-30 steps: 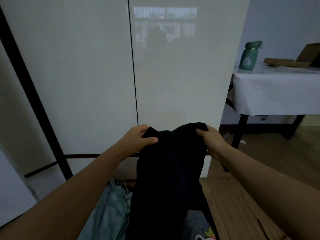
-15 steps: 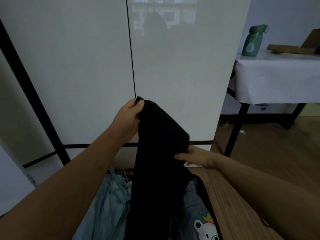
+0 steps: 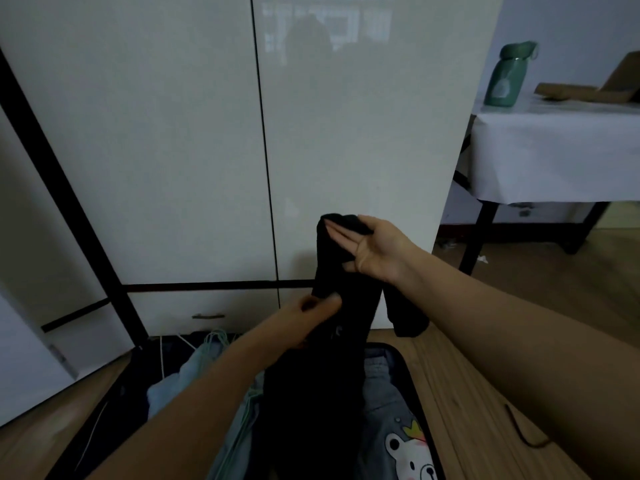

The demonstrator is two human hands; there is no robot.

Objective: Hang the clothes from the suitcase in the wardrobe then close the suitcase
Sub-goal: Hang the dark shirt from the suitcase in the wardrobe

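You have the black garment [image 3: 332, 341] lifted in front of the closed wardrobe [image 3: 242, 150], its lower length hanging down into the open suitcase [image 3: 420, 382] on the floor near you. Your right hand [image 3: 372, 249] carries the garment's top fold: the fingers [image 3: 341, 239] lie straight and together, palm turned up and toward you, with the cloth draped over them and one end hanging down to the right of your wrist. Your left hand [image 3: 311, 315] is lower and nearer, its thumb and fingers curled and pinching the garment partway down its left edge.

Under the garment, the suitcase holds light blue clothing [image 3: 180, 379] on the left with pale green hangers [image 3: 216, 336] at the far edge, and on the right a grey denim piece [image 3: 384, 393] with a bear print [image 3: 410, 455].

The wardrobe doors are shut, with a drawer handle [image 3: 207, 316] low down. To the right stands a table [image 3: 554, 161] under a white cloth, bearing a green bottle [image 3: 507, 76] and brown cardboard [image 3: 588, 88].
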